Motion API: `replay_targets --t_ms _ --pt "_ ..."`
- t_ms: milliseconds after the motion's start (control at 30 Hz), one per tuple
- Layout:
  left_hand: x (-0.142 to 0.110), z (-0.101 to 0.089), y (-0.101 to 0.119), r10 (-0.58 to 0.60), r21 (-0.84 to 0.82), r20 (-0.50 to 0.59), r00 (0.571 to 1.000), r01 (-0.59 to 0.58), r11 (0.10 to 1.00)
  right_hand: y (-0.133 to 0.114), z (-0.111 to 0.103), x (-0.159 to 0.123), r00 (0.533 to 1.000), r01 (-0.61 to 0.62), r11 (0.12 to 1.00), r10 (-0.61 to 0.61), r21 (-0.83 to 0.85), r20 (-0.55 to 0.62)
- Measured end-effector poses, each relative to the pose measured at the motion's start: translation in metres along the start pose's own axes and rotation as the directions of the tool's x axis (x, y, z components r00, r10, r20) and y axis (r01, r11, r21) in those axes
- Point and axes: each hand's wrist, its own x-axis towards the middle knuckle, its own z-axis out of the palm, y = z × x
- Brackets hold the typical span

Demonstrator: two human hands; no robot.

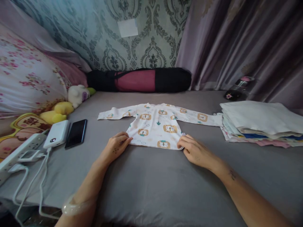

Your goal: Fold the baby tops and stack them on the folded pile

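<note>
Head view: small shirt (pixel 151 127) held at its near hem corners

The white, long-sleeved shirt lies flat mid-scene on the grey sheet (pixel 151 186), hem near, collar far, sleeves spread left and right. The left hand (pixel 118 145) has its grip pinched on the near left hem corner; the right hand (pixel 195 150) pinches the near right one, its grip curled over the edge. The cloth looks thin and soft, so it should be light, limp and hard to damage, with little slip when held; it would probably wrinkle or sag between two holds. The hem corners seem good places to take it, as do shoulders and cuffs. The right cuff reaches the cloth stack (pixel 260 116); I cannot tell whether it lies under the stack's edge.
</note>
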Motion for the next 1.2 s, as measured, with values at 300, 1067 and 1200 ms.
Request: replay_targets --t_ms 300,1067,1200 --pt "0.019 0.003 -0.015 -0.321 -0.088 -0.068 0.945 0.314 0.945 0.013 -0.012 0.012 0.984 -0.175 0.950 0.166 0.259 0.058" --pt "0.149 0.038 -0.037 -0.724 0.048 -0.030 0.689 0.724 0.688 0.084 -0.012 0.091 0.907 -0.418 0.861 0.415 -0.291 -0.073" --pt "0.153 0.041 -0.038 -0.732 0.025 -0.022 0.681 0.732 0.680 0.078 -0.008 0.092 0.900 -0.430 0.809 0.416 -0.400 -0.126"
